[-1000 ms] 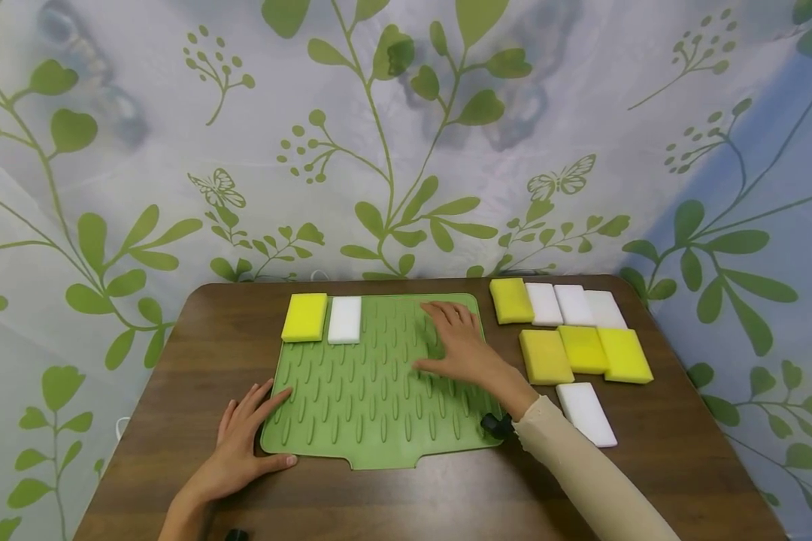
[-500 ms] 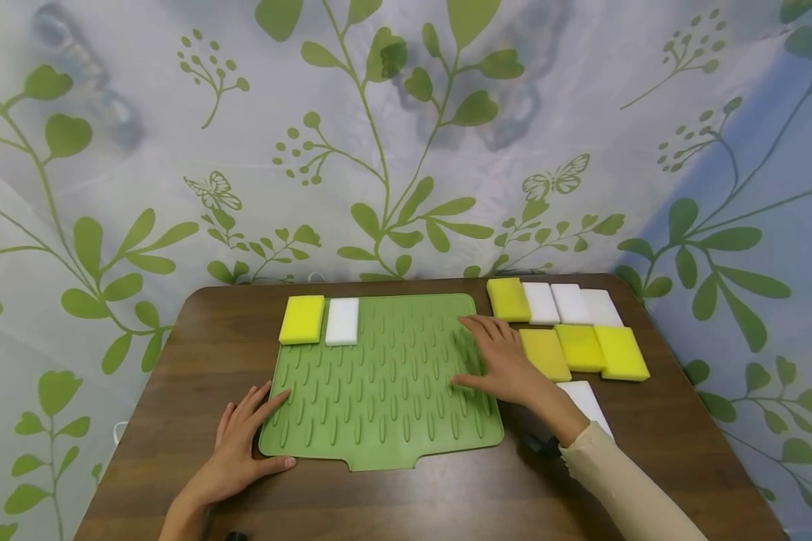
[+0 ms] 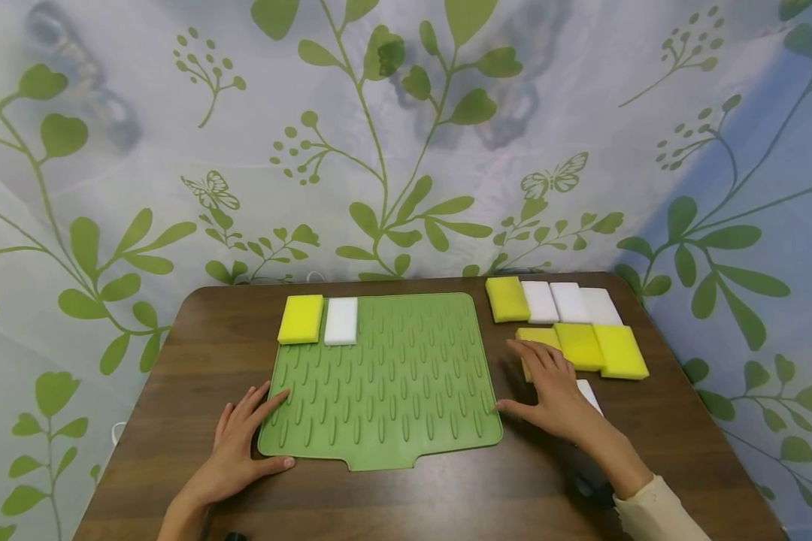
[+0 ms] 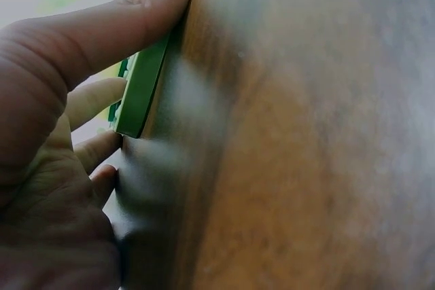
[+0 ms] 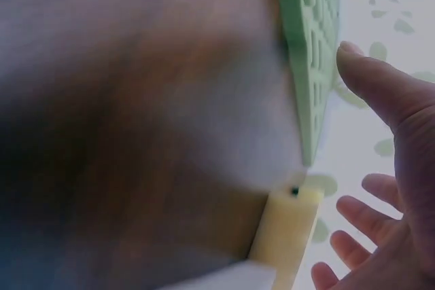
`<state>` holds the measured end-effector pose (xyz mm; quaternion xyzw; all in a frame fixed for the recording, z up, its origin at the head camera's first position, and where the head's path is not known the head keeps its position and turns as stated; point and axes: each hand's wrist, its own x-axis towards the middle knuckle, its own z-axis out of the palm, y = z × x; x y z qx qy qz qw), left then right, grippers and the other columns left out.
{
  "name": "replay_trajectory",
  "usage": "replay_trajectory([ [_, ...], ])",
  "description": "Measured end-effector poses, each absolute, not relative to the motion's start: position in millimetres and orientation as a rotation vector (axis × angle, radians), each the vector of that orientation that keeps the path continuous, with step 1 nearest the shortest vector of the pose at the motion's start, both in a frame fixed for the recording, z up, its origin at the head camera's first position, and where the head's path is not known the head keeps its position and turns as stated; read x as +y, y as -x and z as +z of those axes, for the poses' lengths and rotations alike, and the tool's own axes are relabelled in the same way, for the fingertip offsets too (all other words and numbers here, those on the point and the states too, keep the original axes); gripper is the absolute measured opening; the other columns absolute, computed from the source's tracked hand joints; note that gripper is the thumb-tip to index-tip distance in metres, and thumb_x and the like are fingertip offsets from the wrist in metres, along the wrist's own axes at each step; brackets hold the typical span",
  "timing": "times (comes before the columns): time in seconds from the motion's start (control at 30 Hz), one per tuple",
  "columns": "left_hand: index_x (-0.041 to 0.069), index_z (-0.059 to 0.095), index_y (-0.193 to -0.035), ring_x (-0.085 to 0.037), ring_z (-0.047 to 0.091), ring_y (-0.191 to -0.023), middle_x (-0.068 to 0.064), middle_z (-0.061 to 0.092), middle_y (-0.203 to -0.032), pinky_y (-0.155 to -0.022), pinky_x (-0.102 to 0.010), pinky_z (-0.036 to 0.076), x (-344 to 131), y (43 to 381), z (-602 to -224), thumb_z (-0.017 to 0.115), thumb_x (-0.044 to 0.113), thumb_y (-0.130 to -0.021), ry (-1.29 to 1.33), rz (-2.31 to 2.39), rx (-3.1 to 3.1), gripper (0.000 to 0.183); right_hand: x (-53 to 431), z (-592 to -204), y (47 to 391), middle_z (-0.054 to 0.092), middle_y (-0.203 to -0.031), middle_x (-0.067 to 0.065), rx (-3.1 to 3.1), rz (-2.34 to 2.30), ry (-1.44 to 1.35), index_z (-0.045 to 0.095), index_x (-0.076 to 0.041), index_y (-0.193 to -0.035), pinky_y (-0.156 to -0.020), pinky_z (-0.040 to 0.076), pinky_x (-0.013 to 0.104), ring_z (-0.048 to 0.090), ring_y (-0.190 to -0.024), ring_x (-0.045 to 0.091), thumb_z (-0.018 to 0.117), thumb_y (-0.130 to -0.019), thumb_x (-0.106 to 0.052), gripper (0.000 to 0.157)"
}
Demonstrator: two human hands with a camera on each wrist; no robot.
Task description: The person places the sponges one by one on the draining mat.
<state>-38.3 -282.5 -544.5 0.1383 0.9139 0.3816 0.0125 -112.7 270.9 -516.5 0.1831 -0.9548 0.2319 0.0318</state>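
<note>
Sponges: just two are set on the mat, eight left off. Nothing's gripped, fingers spread wide on left hand and right hand.

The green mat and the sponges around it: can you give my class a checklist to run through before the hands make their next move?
1. Left hand at the green mat: ok, thumb and fingers are about its near left corner.
2. Right hand free: ok, its fingers are spread and hold nothing.
3. Yellow sponge and white sponge side by side at the mat's far left: ok.
4. Room on the mat right of the white sponge: ok, that stretch is bare.
5. White sponge nearest the right hand in full view: not ok, the hand hides most of it.
6. Mat fixed against sliding: cannot tell.
</note>
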Motion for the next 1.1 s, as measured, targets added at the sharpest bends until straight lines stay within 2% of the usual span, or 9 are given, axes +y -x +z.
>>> replay_trajectory([
  [0.23,0.023,0.046,-0.165,-0.063,0.011,-0.160,-0.026,0.025,-0.176,-0.124,-0.078,-0.009,-285.0,39.1,-544.8,0.095,0.035,-0.081,-0.415,1.210,2.817,0.098,302.6,-515.4,90.4,0.046,-0.158,0.023,-2.882,0.729,-0.480,0.043,-0.012,-0.162,-0.106,0.026,0.076,0.036,-0.144,0.049,0.096,-0.078,-0.048,0.105],
  [0.43,0.022,0.045,-0.165,-0.064,0.011,-0.160,-0.026,0.024,-0.176,-0.123,-0.079,-0.009,-285.0,38.9,-541.9,0.095,0.034,-0.081,-0.410,1.223,2.804,0.098,322.7,-514.7,74.1,0.047,-0.156,0.025,-2.907,0.767,-0.382,0.043,-0.013,-0.162,-0.103,0.025,0.075,0.034,-0.140,0.053,0.096,-0.078,-0.049,0.106],
  [0.67,0.022,0.046,-0.165,-0.064,0.012,-0.159,-0.027,0.026,-0.175,-0.123,-0.079,-0.008,-284.4,37.1,-541.3,0.095,0.034,-0.081,-0.404,1.219,2.818,0.098,339.7,-521.7,65.0,0.047,-0.158,0.023,-2.942,0.774,-0.344,0.051,-0.018,-0.156,-0.100,0.027,0.074,0.036,-0.135,0.053,0.096,-0.078,-0.049,0.096],
  [0.9,0.021,0.047,-0.164,-0.064,0.015,-0.158,-0.028,0.027,-0.175,-0.122,-0.079,-0.006,-282.3,37.3,-544.5,0.096,0.034,-0.080,-0.426,1.207,2.843,0.098,346.4,-525.9,56.4,0.045,-0.161,0.025,-3.004,0.781,-0.304,0.043,-0.014,-0.160,-0.100,0.028,0.071,0.037,-0.135,0.053,0.096,-0.075,-0.056,0.109],
  [1.1,0.021,0.047,-0.164,-0.063,0.015,-0.159,-0.027,0.027,-0.175,-0.123,-0.078,-0.006,-281.8,37.9,-544.3,0.096,0.034,-0.079,-0.433,1.196,2.849,0.099,354.2,-520.1,47.6,0.042,-0.165,0.023,-3.063,0.780,-0.355,0.042,-0.013,-0.159,-0.097,0.034,0.065,0.041,-0.128,0.049,0.098,-0.073,-0.052,0.110],
])
